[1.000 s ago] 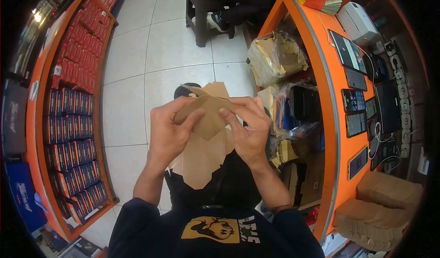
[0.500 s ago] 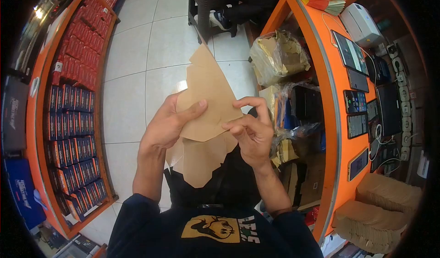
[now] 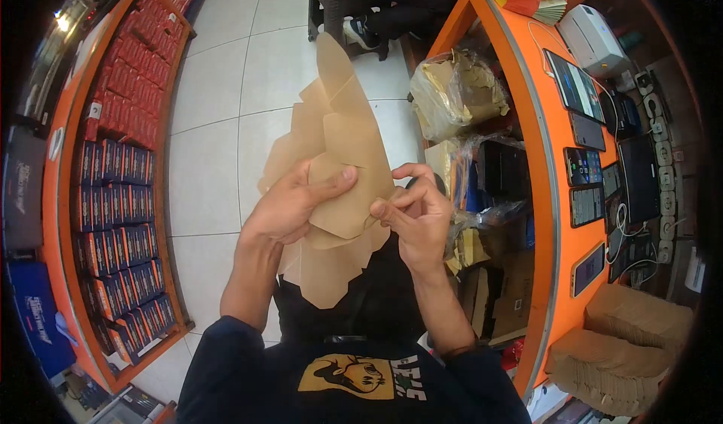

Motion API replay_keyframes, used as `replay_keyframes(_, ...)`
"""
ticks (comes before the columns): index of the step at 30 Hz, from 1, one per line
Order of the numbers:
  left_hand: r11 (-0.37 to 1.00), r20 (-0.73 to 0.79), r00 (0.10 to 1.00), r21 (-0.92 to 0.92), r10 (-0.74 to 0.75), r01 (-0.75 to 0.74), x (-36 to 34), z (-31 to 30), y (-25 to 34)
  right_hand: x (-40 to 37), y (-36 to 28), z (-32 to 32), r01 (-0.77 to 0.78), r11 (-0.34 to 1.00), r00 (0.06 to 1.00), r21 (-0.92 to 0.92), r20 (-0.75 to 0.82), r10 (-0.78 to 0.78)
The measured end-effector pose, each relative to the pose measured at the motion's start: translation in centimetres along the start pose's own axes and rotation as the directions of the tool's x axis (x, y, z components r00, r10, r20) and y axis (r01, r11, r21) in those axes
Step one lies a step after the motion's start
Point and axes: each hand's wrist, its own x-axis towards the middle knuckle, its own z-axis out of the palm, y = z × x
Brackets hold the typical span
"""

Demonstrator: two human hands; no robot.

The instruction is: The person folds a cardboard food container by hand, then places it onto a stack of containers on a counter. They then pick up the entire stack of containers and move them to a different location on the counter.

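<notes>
Brown cardboard (image 3: 352,134), creased and partly folded, is held up between my hands over my lap. My left hand (image 3: 297,202) grips it from the left, with the thumb flat on its front face. At the right edge, my right hand (image 3: 414,209) pinches the cardboard between thumb and fingers. Beneath the held piece, another brown cardboard sheet (image 3: 324,273) with a jagged edge lies on my lap; whether the two are joined is hidden.
An orange shelf (image 3: 56,221) with red and blue boxes stands left. On the orange counter (image 3: 546,221) at right are phones (image 3: 584,166), a white device (image 3: 593,40) and stacked brown cardboard (image 3: 610,367). A plastic-wrapped bundle (image 3: 459,96) sits beside it. A seated person's shoe (image 3: 363,34) shows ahead.
The cardboard has turned and folded over, showing more layers and a rounded tip at the top. My left hand has moved slightly right; my right hand stays at the right edge.
</notes>
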Motion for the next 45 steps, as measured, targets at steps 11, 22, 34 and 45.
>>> replay_keyframes(11,0.999,0.074,0.996,-0.005,-0.051,0.052,0.7,-0.2,-0.9,-0.2,1.9,0.2,-0.035,0.977,0.999,0.21,0.017,0.033)
replay_keyframes(22,0.673,0.328,0.938,0.719,-0.109,-0.173,1.0,-2.3,0.2,3.3,-1.7,-2.5,0.486,0.471,0.874,-0.736,0.416,-0.251)
replay_keyframes(34,0.626,0.221,0.968,0.773,-0.121,-0.098,1.1,-2.7,0.5,3.4,-2.2,-1.8,0.321,0.787,0.897,-0.528,0.436,-0.073)
replay_keyframes(45,0.509,0.066,0.962,0.838,0.266,-0.198,0.9,0.7,0.9,2.2,-2.3,-1.3,0.351,0.596,0.936,-0.722,0.293,-0.195)
